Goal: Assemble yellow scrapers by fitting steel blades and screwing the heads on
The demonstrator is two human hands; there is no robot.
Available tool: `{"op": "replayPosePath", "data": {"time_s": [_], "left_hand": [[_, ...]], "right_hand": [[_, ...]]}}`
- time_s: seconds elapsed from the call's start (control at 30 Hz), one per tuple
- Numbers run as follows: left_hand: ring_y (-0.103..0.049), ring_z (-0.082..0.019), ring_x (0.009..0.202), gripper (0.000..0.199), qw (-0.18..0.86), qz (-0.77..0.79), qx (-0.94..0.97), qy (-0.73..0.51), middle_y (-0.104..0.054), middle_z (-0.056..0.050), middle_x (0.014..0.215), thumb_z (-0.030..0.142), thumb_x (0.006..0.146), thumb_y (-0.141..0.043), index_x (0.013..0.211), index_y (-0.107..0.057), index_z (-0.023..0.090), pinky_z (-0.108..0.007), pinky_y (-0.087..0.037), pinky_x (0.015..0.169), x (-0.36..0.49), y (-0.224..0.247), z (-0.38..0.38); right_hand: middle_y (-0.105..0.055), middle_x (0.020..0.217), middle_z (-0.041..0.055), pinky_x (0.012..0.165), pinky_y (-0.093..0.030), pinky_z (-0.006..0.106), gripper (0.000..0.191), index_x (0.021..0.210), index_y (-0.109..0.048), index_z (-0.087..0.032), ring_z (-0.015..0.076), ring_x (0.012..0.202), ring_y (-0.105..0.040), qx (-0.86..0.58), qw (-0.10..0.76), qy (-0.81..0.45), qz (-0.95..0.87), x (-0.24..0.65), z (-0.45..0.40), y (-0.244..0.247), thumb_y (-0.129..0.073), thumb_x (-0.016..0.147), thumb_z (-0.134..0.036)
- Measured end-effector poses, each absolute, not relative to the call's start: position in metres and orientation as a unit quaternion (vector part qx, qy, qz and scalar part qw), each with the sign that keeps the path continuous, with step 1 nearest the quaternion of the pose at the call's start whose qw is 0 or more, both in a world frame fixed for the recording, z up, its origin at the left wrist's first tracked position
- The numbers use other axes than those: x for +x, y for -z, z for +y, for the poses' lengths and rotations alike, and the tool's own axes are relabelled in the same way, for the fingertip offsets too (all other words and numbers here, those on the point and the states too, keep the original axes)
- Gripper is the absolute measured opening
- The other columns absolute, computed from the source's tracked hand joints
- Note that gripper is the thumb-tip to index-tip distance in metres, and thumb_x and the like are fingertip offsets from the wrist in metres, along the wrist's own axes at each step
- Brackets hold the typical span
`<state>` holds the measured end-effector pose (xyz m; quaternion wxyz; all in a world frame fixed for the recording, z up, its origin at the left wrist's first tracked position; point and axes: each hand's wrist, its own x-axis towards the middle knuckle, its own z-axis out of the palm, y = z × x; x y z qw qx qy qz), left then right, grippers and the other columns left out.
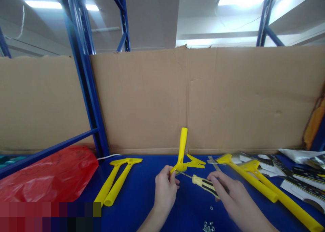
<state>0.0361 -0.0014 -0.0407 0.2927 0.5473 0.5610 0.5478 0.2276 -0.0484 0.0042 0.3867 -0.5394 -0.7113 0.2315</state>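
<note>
Head view: my left hand (165, 190) has its fingers clamped on the yellow plastic T-shaped scraper handle (182, 150), upright over the blue table (142, 198).
Right hand (232, 194): fingers wrapped round the yellow-and-black-handled screwdriver (203, 185), tip at the scraper head.
Slip risk: I reckon the tip could skate off and jab my left hand.
Loose bits: the small silver screws (208, 226) could roll away.

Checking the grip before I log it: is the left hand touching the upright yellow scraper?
Touching. The head view shows the left hand with fingers closed around the scraper at its head.

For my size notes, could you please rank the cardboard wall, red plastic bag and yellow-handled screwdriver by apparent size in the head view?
1. Brown cardboard wall
2. Red plastic bag
3. Yellow-handled screwdriver
</note>
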Motion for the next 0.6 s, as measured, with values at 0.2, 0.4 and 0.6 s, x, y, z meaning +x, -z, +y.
{"op": "replayPosePath", "data": {"time_s": [0.2, 0.4, 0.6], "left_hand": [[-0.064, -0.017, 0.054, 0.013, 0.274, 0.546, 0.561, -0.558, -0.06, -0.001, 0.061, 0.023, 0.079, -0.046, 0.078, -0.057, 0.018, -0.024, -0.052, 0.043, 0.034, 0.04, -0.003], [-0.064, -0.017, 0.055, 0.015, 0.272, 0.554, 0.54, -0.572, -0.061, -0.001, 0.059, 0.024, 0.079, -0.046, 0.078, -0.059, 0.017, -0.025, -0.053, 0.045, 0.033, 0.037, -0.003], [-0.063, -0.015, 0.05, 0.011, 0.305, 0.558, 0.493, -0.593, -0.06, 0.001, 0.056, 0.021, 0.078, -0.049, 0.076, -0.059, 0.015, -0.023, -0.053, 0.043, 0.034, 0.032, -0.003]], "right_hand": [[-0.049, 0.04, -0.007, 0.028, -0.02, 0.018, 0.046, 0.094, -0.051, -0.021, 0.0093, 0.025, -0.035, -0.585, 0.372, -0.391, -0.605, 0.226, -0.039, 0.001, -0.027, 0.08, -0.057], [-0.049, 0.042, -0.0072, 0.028, -0.02, 0.018, 0.046, 0.097, -0.05, -0.019, 0.009, 0.025, -0.037, -0.576, 0.364, -0.422, -0.598, 0.221, -0.034, 0.01, -0.029, 0.079, -0.056], [-0.06, 0.057, -0.0037, 0.047, -0.039, 0.021, 0.029, 0.098, -0.058, -0.023, 0.0143, 0.05, -0.057, -0.544, 0.314, -0.266, -0.732, 0.213, -0.045, 0.017, -0.048, 0.081, -0.044]]}}
